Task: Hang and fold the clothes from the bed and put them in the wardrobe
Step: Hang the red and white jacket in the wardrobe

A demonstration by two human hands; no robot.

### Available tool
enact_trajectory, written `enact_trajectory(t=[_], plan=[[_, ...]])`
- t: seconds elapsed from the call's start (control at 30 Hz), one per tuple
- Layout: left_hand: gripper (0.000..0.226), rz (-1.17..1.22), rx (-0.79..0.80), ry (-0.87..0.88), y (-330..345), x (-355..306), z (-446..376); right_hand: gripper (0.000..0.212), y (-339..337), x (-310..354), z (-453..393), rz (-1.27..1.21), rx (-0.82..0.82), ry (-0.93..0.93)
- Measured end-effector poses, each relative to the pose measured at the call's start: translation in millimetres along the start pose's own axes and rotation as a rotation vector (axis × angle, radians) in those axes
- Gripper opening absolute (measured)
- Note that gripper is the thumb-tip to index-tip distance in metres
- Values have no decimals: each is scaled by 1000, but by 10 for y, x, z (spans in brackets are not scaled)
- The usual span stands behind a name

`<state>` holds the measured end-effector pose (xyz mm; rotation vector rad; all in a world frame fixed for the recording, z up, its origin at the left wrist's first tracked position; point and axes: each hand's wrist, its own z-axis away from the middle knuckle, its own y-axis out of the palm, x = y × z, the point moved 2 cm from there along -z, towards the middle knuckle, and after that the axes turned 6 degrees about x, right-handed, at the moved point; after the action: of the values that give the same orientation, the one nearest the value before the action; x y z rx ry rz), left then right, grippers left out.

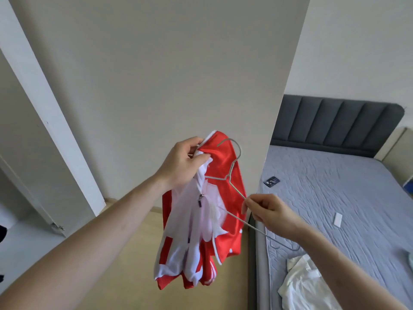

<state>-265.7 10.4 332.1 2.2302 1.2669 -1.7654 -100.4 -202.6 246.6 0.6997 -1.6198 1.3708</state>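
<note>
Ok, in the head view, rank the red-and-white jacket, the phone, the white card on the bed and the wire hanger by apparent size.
1. red-and-white jacket
2. wire hanger
3 and 4. phone and white card: they look alike, and both lie farther away, so no ranking.

The bed [335, 186] is covered by a grey quilted sheet. A dark phone [271, 181] is laid near its left edge, a white card [337, 219] toward the middle, and crumpled white cloth [304, 285] at the near edge.
</note>
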Motion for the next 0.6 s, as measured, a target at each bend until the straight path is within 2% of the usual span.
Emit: enact_trajectory(t=[0.13,0.27,0.37,0.4,0.53,0.6], plan=[[8,-9,80,34,141,-206,58,39,79,4,1,-91,-169,-60],[29,-370,192,171,293,-371,158,41,106,-33,83,-195,-294,-96],[10,-421,407,148,338,-466,200,44,87,-52,172,-294,-358,-116],[5,-477,424,161,332,-483,184,45,79,-52,198,-315,-372,-122],[31,-674,216,333,238,-567,-6,51,50,-22,249,-317,-383,-159],[28,-769,145,397,180,-596,-146,53,28,7,258,-309,-375,-170]])
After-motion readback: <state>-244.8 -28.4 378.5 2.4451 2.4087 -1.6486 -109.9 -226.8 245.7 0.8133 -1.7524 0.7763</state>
